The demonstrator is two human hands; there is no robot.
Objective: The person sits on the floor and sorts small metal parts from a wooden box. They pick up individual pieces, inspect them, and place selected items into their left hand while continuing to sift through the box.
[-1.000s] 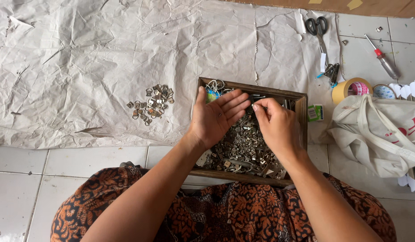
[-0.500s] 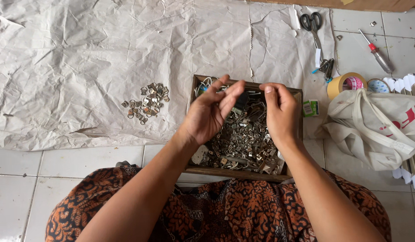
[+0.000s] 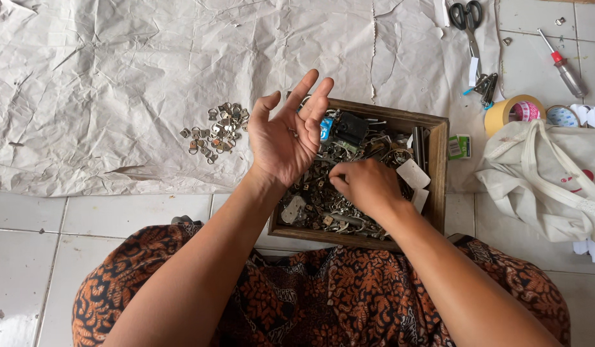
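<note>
Under right hand, wooden box, metal-filled

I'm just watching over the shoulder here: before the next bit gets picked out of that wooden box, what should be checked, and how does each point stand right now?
1. Left hand free to receive: ok, palm up, open, nothing seen in it.
2. Right hand on the metal bits: ok, fingers down among them; whether one is pinched, cannot tell.
3. Wooden box steady: ok, flat on the floor at the knees.
4. Small pile of metal pieces on the crumpled paper: ok, gathered left of the box.
5. Scissors and screwdriver out of the way: ok, beyond the box.
</note>
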